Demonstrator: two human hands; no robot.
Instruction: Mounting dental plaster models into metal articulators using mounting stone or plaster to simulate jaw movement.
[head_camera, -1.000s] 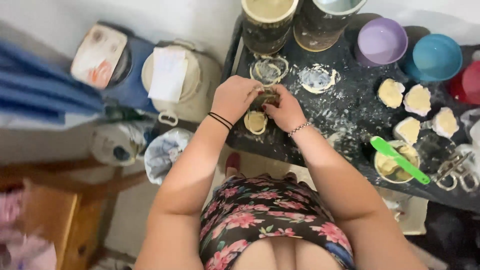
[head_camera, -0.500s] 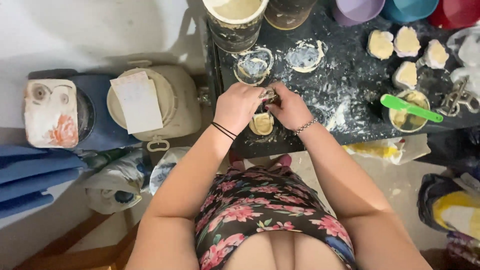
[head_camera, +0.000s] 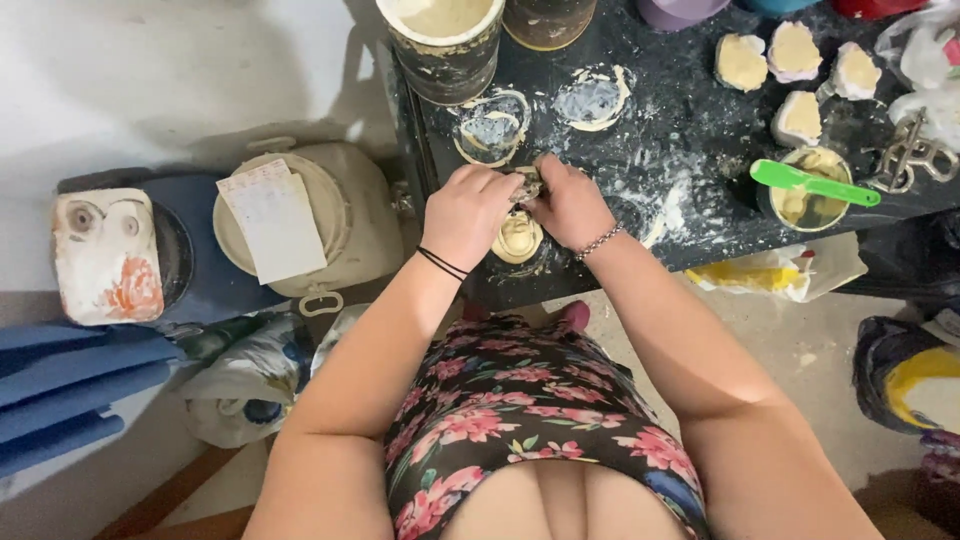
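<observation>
Both hands are seen together at the near edge of the dark, powder-smeared worktop (head_camera: 690, 150). A small dark, lumpy object (head_camera: 528, 187) is pinched between the left hand (head_camera: 470, 212) and the right hand (head_camera: 572, 205); fingers of both are curled and pressed onto it from either side. Most of the object is covered by the fingers, so its material cannot be told.

A thin black band is worn on the left wrist, a beaded bracelet on the right.

Directly at 6 o'clock of the held object, a small round cream-coloured mould (head_camera: 517, 238) lies on the worktop, just beside both hands; whether it is touched cannot be told.

At 12 o'clock of the hands, two shallow round cream-rimmed moulds with grey centres are noted: one (head_camera: 490, 127) just above the left hand, another (head_camera: 594, 98) toward 1 o'clock. A large cylindrical dark-stained bucket of cream liquid (head_camera: 442, 35) stands at 11 o'clock.

At 3 o'clock, well apart, a round tin of cream paste (head_camera: 805, 200) is seen with a green plastic spatula (head_camera: 815, 182) laid across its rim. Four small cream-filled casts (head_camera: 795, 75) are grouped at 2 o'clock.

At 9 o'clock, off the worktop, a beige lidded drum (head_camera: 345, 205) bears a white paper sheet (head_camera: 278, 218).
</observation>
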